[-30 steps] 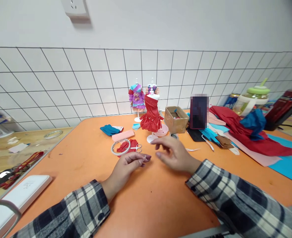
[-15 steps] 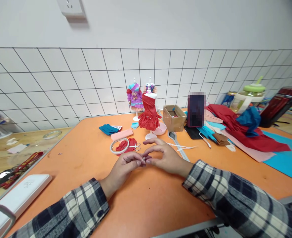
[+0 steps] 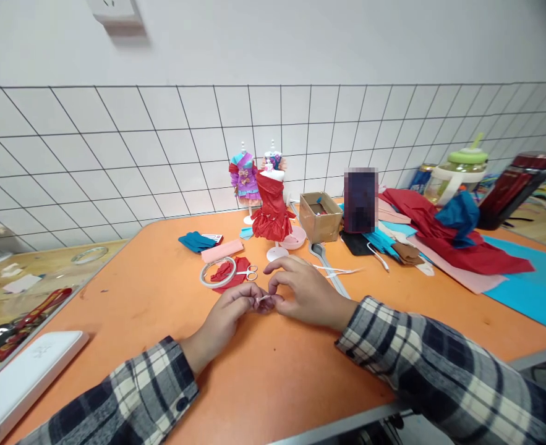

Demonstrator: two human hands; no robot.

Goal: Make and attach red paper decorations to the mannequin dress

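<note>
My left hand [image 3: 229, 315] and my right hand [image 3: 306, 292] meet above the middle of the orange table [image 3: 254, 383]. Between their fingertips is a small, thin, pale strip [image 3: 263, 298], too small to name surely. Both hands are closed in a pinch on it. Just beyond them lie a roll of clear tape [image 3: 202, 276], red crepe paper [image 3: 229, 281] and small scissors [image 3: 251, 272], whose blades rest on the red paper. Behind these a mini dress form in a red dress [image 3: 273, 207] stands upright on a white base.
Two more dressed forms [image 3: 245, 179] stand at the back by the tiled wall. To their right are a cardboard box [image 3: 320, 219], a propped phone [image 3: 360, 201], coloured crepe paper [image 3: 458, 238], a jug [image 3: 456, 176] and a dark red flask [image 3: 516, 191]. A white power bank [image 3: 38, 371] lies at left.
The pale strip now shows longer between the fingertips, and my right fingers have drawn slightly away from the left ones. The whole view has shifted a little to the right.
</note>
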